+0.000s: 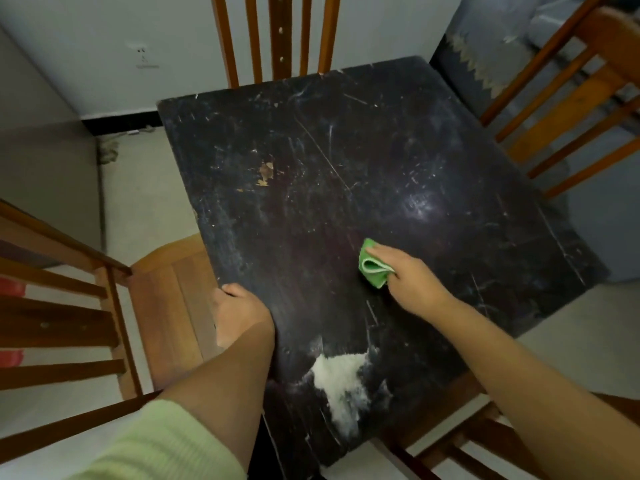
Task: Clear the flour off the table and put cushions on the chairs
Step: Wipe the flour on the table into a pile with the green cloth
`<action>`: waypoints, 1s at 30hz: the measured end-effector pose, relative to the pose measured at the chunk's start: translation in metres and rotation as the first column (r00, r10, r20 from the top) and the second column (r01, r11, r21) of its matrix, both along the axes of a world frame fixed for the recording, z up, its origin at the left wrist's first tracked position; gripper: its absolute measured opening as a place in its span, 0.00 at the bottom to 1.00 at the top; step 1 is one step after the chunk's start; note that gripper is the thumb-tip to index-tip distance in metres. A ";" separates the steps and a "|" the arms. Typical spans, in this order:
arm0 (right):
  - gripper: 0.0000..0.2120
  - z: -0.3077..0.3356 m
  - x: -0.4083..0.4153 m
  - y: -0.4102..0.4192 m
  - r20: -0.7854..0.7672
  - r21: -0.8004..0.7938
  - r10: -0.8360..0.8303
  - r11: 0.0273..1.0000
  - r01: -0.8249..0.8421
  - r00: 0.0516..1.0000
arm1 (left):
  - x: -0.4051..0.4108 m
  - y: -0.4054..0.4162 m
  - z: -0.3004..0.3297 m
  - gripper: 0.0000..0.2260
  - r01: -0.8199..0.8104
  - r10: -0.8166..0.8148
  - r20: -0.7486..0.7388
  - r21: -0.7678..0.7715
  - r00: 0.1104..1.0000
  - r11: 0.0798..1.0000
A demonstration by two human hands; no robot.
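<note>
Right hand (412,278) pinching folded green cloth (372,266) mid-table (346,150); left hand (242,310) gripping table edge; flour (341,379) sitting near front edge, risking spilling floorward; cushions not showing

scratched dark table (346,150), soft cloth (372,268), powdery flour (341,379)

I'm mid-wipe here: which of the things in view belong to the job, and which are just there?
Part of the job:
- flour pile near the table's front edge
- green cloth, held by the right hand
- dark table, its edge gripped by the left hand
- wooden chairs, e.g. the left chair; no cushions visible

Just there:
- wall socket
- grey covered furniture
</note>
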State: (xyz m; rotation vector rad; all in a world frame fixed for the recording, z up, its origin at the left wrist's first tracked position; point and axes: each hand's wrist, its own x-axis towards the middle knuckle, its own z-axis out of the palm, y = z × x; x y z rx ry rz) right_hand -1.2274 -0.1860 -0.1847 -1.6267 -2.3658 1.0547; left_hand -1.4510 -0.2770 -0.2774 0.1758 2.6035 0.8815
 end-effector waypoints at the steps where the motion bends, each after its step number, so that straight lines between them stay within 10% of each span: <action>1: 0.27 -0.011 -0.001 -0.007 0.057 0.009 0.002 1.000 -0.003 0.998 | -0.002 0.001 -0.002 0.19 0.009 -0.009 0.042 -0.009 0.999 1.000; 7: 0.36 -0.027 -0.006 -0.118 0.166 0.013 -0.003 1.000 0.000 0.986 | -0.001 0.000 -0.004 0.18 0.041 -0.041 -0.033 -0.015 0.999 0.999; 13: 0.23 0.003 0.001 -0.133 -0.129 -0.234 -0.190 0.960 0.156 0.973 | 0.002 0.001 0.001 0.18 -0.006 0.008 -0.093 0.029 0.996 1.000; 21: 0.30 -0.015 0.045 -0.156 0.201 -0.093 -0.413 0.895 0.437 0.888 | -0.005 0.001 -0.011 0.21 -0.004 0.004 -0.005 0.007 1.000 1.000; 30: 0.26 0.004 -0.048 -0.189 -0.107 -0.251 -0.593 0.793 0.556 0.798 | -0.002 0.006 -0.009 0.25 0.044 -0.042 -0.056 0.047 0.998 0.998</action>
